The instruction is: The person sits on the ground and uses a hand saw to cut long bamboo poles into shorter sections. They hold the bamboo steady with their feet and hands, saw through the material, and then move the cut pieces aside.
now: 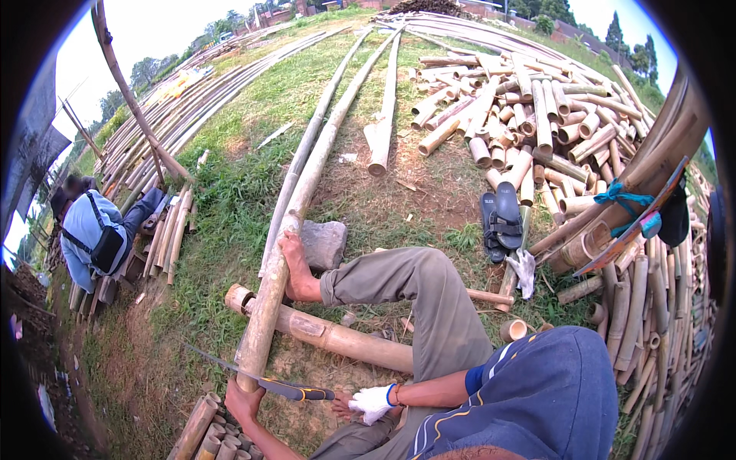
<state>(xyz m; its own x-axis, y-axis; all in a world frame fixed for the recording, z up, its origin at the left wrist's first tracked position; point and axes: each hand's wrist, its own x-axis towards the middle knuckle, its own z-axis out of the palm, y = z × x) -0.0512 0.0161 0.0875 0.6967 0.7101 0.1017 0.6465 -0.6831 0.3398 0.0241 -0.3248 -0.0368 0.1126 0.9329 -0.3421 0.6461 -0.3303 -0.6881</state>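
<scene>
A long bamboo pole (268, 314) slants toward me, resting across a thicker bamboo log (349, 340). My left hand (244, 404) is closed around the pole's near end. Just above that hand, a hand saw (285, 389) with a black and yellow handle lies across the pole, its thin blade reaching out to the left. My right hand (373, 402), in a white glove, is closed at the handle's right end; its grip is partly hard to make out. My bare foot (300, 272) presses on the pole higher up.
Cut bamboo pieces (537, 115) are heaped at the far right, with black sandals (502, 218) before them. A grey stone (323, 244) sits beside my foot. Short bamboo lengths (203, 433) are stacked at the near left. Another person (96, 238) sits bent over at the left.
</scene>
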